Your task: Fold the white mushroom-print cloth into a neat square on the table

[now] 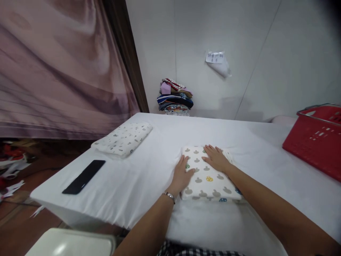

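A folded white cloth [210, 183] with grey, yellow, green and blue mushroom prints lies in front of me on the white-covered table [149, 192]. My left hand [182, 176] rests on the cloth's left edge, fingers stretched out and thumb pointing right. Across the cloth's far part, my right hand [216, 158] lies flat with its fingers apart, pointing to the left. Neither hand is wrapped round anything. A silver bracelet [169, 196] circles my left wrist. My right forearm passes over the cloth's right side and hides part of it.
Another folded white cloth [124, 138] with small prints lies at the table's far left. A black phone-like slab [84, 176] is nearer the left edge. At the right stands a red basket [314, 142]. Stacked fabrics [175, 97] rise behind the table; a white stool [70, 243] is lower left.
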